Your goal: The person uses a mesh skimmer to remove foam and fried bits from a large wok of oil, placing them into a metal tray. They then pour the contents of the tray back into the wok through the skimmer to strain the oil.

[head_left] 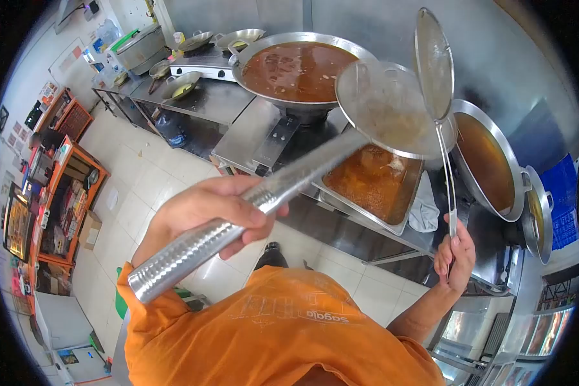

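Note:
My left hand (220, 209) is wrapped round the thick, dimpled metal handle of a large round strainer (383, 106). Its wide head, smeared by motion, is over the far end of a rectangular metal tray (402, 226) of orange-brown liquid, with whitish foam near that end. In my right hand (455, 257) is the thin wire handle of a fine-mesh skimmer (433, 74). The skimmer's round mesh stands nearly upright and overlaps the strainer's right side in this view. A grey-white cloth (424, 204) lies beside the tray's right edge.
A big wok (363, 50) of reddish-brown liquid sits on a burner at the back. Another wok (518, 204) of brown liquid stands at the right, near a smaller pan (547, 248). Small pans and a white stove (202, 72) occupy the back-left counter. Orange shelving (83, 157) lines the left.

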Demonstrator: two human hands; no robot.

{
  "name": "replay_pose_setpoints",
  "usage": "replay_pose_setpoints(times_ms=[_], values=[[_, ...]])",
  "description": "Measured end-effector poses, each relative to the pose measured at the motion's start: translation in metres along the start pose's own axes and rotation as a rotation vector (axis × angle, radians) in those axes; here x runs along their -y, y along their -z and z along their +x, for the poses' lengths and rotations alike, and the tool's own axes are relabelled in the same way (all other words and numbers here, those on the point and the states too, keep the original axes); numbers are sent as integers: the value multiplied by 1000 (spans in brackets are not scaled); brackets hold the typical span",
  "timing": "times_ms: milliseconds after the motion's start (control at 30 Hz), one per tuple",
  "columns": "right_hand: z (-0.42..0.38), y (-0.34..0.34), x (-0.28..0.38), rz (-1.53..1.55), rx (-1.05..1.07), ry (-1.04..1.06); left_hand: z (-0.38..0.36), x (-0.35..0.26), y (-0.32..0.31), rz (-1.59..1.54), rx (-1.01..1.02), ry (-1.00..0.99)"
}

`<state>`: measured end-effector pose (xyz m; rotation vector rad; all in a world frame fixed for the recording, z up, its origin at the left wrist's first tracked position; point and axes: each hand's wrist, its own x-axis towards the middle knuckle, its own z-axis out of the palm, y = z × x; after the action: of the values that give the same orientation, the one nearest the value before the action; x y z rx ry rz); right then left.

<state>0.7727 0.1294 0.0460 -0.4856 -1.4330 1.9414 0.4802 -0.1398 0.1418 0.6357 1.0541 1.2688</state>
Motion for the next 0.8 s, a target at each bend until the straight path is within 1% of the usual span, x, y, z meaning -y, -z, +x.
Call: replay_pose_setpoints(times_ms=[33,100,133,167,233,367,433,467,533,667,733,800], values=[[1,-1,1,29,14,21,3,-3,4,-2,0,1],[7,-3,1,34,4,24,13,-9,14,43,-62,-172],[10,-4,-1,23,-24,20,21,-12,25,99,-69,-215],[14,-5,-3,13,-52,25,30,-16,34,101,-62,-212],[23,-9,-10,-42,-86,14,46,-27,51,162,-192,-248],[40,-13,-29,-173,-179,-30,75,-52,100,166,-229,-208],[47,-17,-37,-163,-202,-44,89,-57,121,185,-400,-145],[51,-20,-39,-177,-215,-63,94,-58,131,180,-393,-142],[57,-24,-44,-194,-220,-98,105,-62,150,166,-451,-115],[69,-30,-57,-202,-276,-159,114,-69,187,127,-366,-45],[75,-35,-62,-243,-333,-172,111,-74,186,161,-459,16],[81,-42,-68,-303,-374,-140,112,-74,189,151,-443,27]])
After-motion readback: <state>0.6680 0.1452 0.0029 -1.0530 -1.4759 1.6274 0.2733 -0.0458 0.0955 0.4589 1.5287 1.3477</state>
